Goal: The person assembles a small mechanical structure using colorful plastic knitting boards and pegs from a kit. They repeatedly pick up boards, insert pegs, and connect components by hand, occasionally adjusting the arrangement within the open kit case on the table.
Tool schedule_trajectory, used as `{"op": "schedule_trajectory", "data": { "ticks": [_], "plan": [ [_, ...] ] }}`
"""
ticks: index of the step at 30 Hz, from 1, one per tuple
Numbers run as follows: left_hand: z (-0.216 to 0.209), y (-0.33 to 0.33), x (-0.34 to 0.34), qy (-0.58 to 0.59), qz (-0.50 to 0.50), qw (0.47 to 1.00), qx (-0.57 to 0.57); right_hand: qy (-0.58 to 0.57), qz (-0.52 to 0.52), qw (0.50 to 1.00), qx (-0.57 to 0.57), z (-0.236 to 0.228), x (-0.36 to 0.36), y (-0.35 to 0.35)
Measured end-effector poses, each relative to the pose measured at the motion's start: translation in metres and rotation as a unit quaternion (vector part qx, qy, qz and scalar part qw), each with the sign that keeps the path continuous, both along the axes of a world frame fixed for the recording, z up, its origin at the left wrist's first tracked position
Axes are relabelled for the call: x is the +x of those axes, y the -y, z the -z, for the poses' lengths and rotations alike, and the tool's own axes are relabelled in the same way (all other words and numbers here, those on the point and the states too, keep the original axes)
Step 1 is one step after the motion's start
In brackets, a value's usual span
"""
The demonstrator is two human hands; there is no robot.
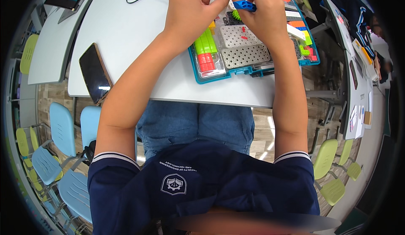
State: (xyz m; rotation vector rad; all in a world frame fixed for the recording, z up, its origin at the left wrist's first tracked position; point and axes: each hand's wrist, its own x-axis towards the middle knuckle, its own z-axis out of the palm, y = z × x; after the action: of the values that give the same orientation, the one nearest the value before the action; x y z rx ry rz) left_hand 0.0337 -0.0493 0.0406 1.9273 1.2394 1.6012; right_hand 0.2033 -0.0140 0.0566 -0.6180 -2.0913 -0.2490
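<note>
A blue plastic building piece (244, 6) is clasped in the bent fingers of the right hand (268, 15), above a teal-rimmed clear plastic box (206, 80); beside it, the left hand (188, 11) is curled; its fingers' grip cannot be told.

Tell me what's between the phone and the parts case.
Head view: the left forearm crosses there; from it to the case, only bare white tabletop.
</note>
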Motion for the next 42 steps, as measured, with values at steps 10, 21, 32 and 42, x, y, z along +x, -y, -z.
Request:
{"op": "schedule_trajectory", "data": {
  "ticks": [10,21,32,42],
  "plan": [
    [0.0,0.0,-0.002,-0.019,-0.003,1.0,0.0,-0.024,-0.01,1.0,0.016,0.0,-0.003,-0.002],
    [0.02,-0.034,-0.013,0.157,0.053,0.983,-0.082,-0.229,0.02,0.951,-0.205,-0.005,0.018,-0.023],
    [0.041,-0.055,-0.02,0.226,0.12,0.96,-0.111,0.031,0.118,0.927,-0.355,-0.008,0.045,-0.025],
    [0.041,-0.051,-0.016,0.24,0.186,0.941,-0.153,0.012,0.251,0.934,-0.253,-0.007,0.046,-0.03]
  ]
}}
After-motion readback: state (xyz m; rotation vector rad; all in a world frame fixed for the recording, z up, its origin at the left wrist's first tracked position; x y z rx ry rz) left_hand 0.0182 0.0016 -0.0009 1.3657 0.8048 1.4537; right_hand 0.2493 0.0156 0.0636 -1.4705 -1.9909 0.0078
